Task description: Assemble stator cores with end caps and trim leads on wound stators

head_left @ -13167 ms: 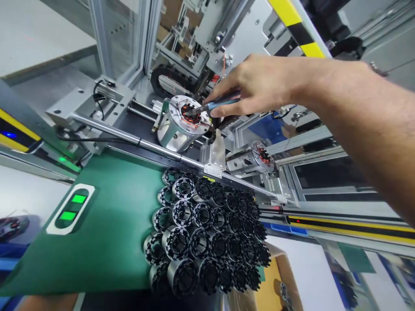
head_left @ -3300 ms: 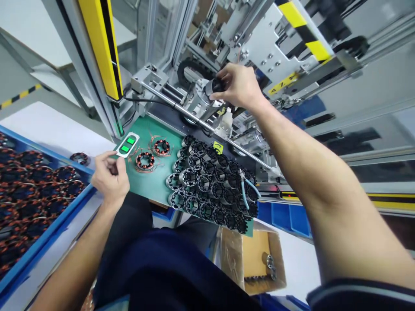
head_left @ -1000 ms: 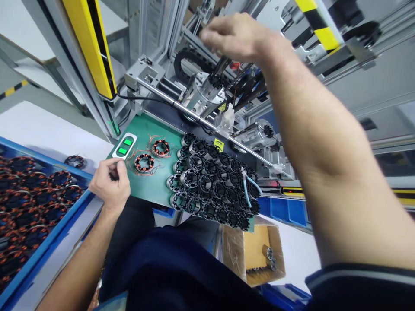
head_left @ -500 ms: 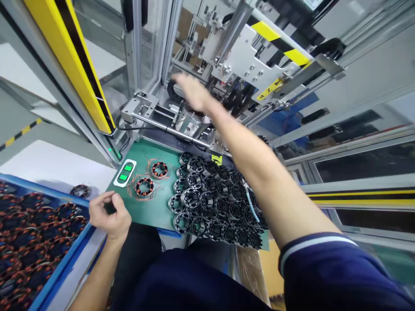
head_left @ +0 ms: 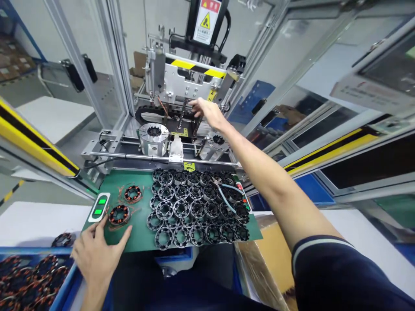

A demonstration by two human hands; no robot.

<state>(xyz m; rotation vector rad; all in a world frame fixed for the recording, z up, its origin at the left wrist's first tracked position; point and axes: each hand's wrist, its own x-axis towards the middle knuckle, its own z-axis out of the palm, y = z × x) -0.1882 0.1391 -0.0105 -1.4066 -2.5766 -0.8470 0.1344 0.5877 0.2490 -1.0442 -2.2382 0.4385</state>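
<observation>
My left hand (head_left: 97, 255) lies flat with fingers spread on the near edge of the green mat (head_left: 139, 233), its fingertips just short of a copper-wound stator (head_left: 119, 214) and the green button panel (head_left: 99, 207). A second wound stator (head_left: 132, 193) lies behind. My right hand (head_left: 207, 112) is stretched deep into the machine, fingers extended against the black winding head (head_left: 191, 119), holding nothing that I can see. Below it stand two round silver fixtures, the left fixture (head_left: 154, 137) and the right fixture (head_left: 215, 141), each with a black core in it.
Several empty black stator cores (head_left: 191, 209) fill the mat in rows, with blue-handled cutters (head_left: 227, 190) lying on them. A blue bin of wound stators (head_left: 29, 280) sits at lower left, a cardboard box (head_left: 269, 255) at lower right. A yellow guard post (head_left: 32, 138) and glass panels flank the machine.
My right hand has moved from above the left fixture farther back and right to the winding head. My left hand has opened and settled flat on the mat. The view has lifted.
</observation>
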